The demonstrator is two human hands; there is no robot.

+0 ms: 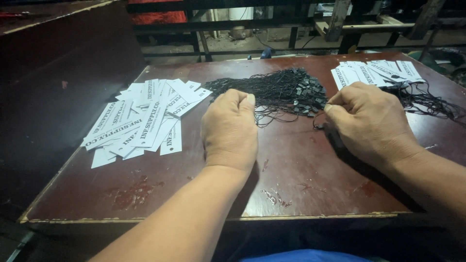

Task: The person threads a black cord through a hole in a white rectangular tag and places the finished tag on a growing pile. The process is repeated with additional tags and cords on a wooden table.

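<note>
My left hand rests on the dark red table, fingers curled, at the near edge of a tangled heap of thin black strings with small black plastic ends. Whether it pinches a string is hidden by the fingers. My right hand is closed with thumb and fingers pinched on a black string that trails from the heap. A spread pile of white printed paper tags lies to the left of my left hand.
A second group of white tags with black strings attached lies at the far right of the table. Loose strings spread beside them. Dark metal frames and a wall stand behind and left of the table.
</note>
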